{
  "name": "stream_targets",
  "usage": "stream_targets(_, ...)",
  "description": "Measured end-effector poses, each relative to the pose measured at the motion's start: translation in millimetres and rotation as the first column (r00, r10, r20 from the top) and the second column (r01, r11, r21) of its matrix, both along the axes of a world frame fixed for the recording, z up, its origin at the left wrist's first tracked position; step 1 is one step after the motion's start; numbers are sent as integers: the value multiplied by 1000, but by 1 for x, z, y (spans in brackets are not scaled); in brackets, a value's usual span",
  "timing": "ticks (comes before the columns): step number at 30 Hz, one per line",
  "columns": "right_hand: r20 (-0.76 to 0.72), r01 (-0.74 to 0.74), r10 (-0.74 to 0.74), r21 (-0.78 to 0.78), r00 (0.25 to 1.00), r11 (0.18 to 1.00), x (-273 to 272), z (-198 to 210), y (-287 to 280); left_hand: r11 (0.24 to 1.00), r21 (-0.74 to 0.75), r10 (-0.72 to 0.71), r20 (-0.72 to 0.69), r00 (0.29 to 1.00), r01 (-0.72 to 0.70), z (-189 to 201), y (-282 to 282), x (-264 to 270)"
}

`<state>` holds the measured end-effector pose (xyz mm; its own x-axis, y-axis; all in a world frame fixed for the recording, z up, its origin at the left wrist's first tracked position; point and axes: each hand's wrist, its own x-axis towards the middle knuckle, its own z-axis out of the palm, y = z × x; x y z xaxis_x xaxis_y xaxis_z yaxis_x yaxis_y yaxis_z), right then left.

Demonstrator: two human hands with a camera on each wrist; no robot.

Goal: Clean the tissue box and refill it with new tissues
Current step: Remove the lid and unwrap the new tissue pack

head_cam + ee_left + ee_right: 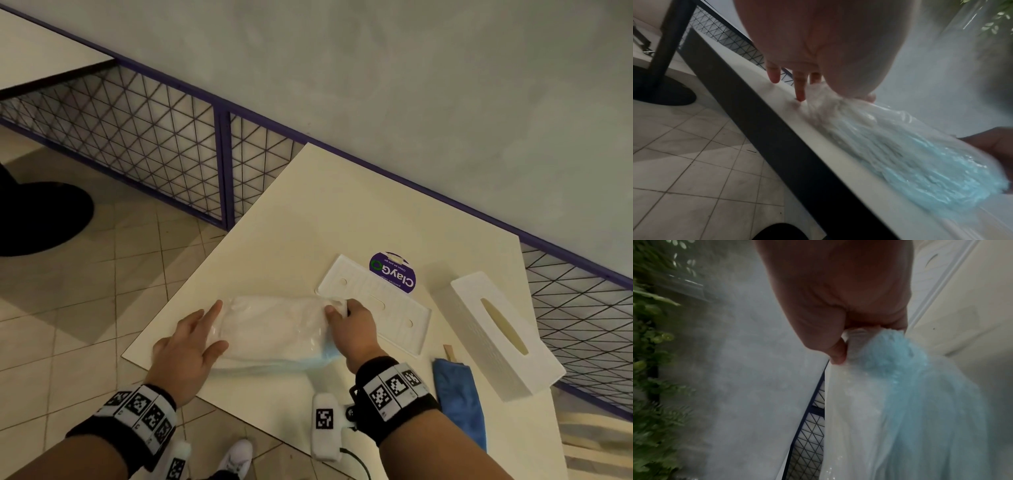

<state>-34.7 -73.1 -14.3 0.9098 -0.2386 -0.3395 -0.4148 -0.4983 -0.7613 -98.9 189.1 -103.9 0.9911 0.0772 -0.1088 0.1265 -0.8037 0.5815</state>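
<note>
The tissue pack (274, 329) lies on the tabletop (308, 222), left of the tissue box (503, 335) and its base plate (376, 301). The right hand (352, 325) pinches the wrapper's end; the left hand (185, 349) rests on it with relaxed fingers (212, 313). Tearing cleanly probably needs the left hand pinning firmly.

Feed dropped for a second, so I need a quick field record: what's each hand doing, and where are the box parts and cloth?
left hand: open, fingers resting on tissue pack
right hand: pinching pack's far end
tissue box cover: on table, right side, slot up, empty
box base plate: flat, beyond right hand
blue cloth: near edge, beside cover
</note>
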Motion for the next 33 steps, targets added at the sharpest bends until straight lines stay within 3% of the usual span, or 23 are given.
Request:
stream_targets(3, 57, -19, 20, -12, 998, 1000, 2, 8, -7, 1000, -13, -6, -5, 1000, 5, 0, 4, 0)
stream_targets(7, 75, 112, -114, 36, 991, 993, 8, 16, -23, 999, -32, 26, -34, 999, -27, 6, 1, 0)
stream_targets(11, -97, 112, -94, 201, 991, 973, 1, 17, -29, 997, -68, 25, -23, 999, -27, 10, -4, -2)
stream_targets(14, -292, 170, -77, 310, 953, 935, -10, 14, -40, 977, -209, 34, -10, 999, -35, 13, -9, -1)
stream_targets(16, -326, 155, -42, 329, 945, 932, -16, 12, -47, 967, -251, 48, 1, 999, -46, 19, -11, 4)
stream_targets(19, -285, 172, -67, 361, 956, 917, -23, 16, -62, 980, -196, 51, 28, 998, -44, 29, -9, 17)
stream_targets(22, -182, 177, -128, 285, 975, 942, -28, 29, -92, 990, -128, 62, 18, 998, -59, 33, 6, 32)
stream_targets(25, -55, 155, -149, 130, 987, 979, -35, 50, -122, 992, 5, 125, -98, 987, -125, 40, 15, 43)
stream_targets(27, 16, 99, -99, 3, 995, 995, -39, 68, -133, 980, 146, 141, -42, 989, -134, 56, -2, 47)
stream_targets(28, 40, 69, -67, -54, 997, 996, -41, 78, -135, 985, 134, 104, 40, 994, -108, 67, -17, 48)
stream_targets(30, 88, 12, -4, -87, 996, 996, -45, 100, -136, 995, -98, -13, 205, 979, 34, 92, -56, 47)
stream_targets(31, 115, -14, 19, -48, 993, 999, -46, 111, -135, 961, -258, -41, 227, 973, 100, 104, -76, 47)
stream_targets(33, 161, -35, 13, 134, 987, 990, -50, 129, -135, 821, -555, -74, 125, 989, 132, 116, -113, 49)
